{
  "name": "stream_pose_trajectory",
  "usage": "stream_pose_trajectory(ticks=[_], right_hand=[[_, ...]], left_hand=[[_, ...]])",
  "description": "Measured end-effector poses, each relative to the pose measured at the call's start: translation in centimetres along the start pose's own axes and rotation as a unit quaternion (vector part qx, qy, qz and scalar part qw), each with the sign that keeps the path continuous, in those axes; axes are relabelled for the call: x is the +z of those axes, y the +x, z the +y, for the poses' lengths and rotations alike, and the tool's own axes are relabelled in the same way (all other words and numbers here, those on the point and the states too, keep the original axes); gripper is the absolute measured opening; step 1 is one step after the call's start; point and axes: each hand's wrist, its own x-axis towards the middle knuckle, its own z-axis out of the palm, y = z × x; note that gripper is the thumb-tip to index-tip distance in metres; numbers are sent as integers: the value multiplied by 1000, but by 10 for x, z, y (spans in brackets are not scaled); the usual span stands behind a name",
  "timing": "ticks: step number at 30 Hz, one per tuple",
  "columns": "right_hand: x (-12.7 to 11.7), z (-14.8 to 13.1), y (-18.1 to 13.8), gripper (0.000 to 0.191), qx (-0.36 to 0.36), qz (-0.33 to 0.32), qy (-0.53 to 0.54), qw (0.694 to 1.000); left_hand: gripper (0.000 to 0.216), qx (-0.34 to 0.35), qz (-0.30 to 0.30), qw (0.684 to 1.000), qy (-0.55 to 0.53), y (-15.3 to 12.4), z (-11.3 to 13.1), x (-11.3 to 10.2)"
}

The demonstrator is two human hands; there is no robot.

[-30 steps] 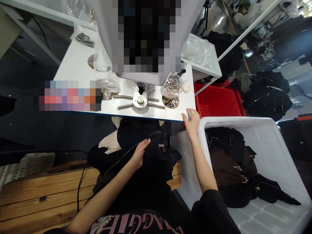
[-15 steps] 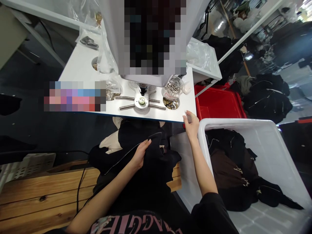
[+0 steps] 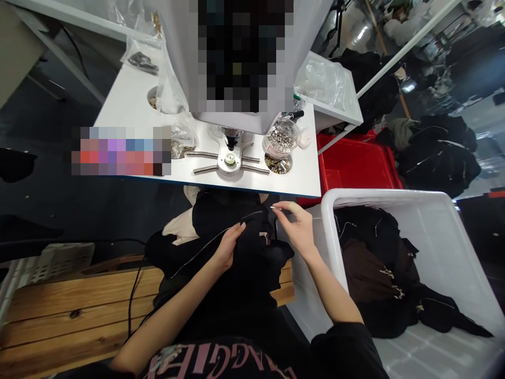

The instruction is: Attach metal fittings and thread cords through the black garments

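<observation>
My left hand (image 3: 231, 245) is closed on a black garment (image 3: 252, 252) lying across my lap, its thumb on top near the edge of the cloth. A thin zipper (image 3: 201, 250) runs along the garment to the left of that hand. My right hand (image 3: 296, 226) hovers just right of the garment, thumb and forefinger pinched. A tiny pale spot shows at its fingertips; I cannot tell whether it is a small part or a nail. Beyond both hands stands a press machine (image 3: 232, 123), with a round die (image 3: 229, 159) on its base.
On the white table (image 3: 134, 116), a clear tub (image 3: 281, 138) of small metal parts partly covers a hole holding brass-coloured pieces (image 3: 278, 164). Coil springs (image 3: 203, 154) flank the die. A white bin (image 3: 430, 237) of dark garments stands right, before a red bin (image 3: 359, 166). A wooden bench (image 3: 79, 310) is left.
My right hand has moved from the table's front right corner down and left toward the garment, its fingers now pinched. My left hand keeps its hold in nearly the same place.
</observation>
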Motion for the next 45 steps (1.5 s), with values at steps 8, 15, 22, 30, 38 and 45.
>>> stream_pose_trajectory(ticks=[8, 15, 22, 30, 38, 45], right_hand=[[2, -7, -10, 17, -137, -51, -102, 984], [2, -3, -13, 20, -212, -53, -123, 968], [1, -7, -12, 20, -214, -25, -128, 968], [3, -5, -14, 20, -216, -44, -128, 967], [4, -4, -12, 18, -209, -34, -126, 969], [4, -4, -14, 20, -208, -25, -123, 970]], left_hand=[[26, 2, -1, 1000, 2, -2, -1, 1], [23, 3, 1, 1000, -3, -2, 0, 0], [21, 5, -2, 1000, -5, 0, -3, -2], [19, 3, -12, 1000, -10, 0, -3, -2], [20, 2, 1, 1000, -10, 0, -2, -2], [20, 2, -10, 1000, -3, 1, -4, -1]])
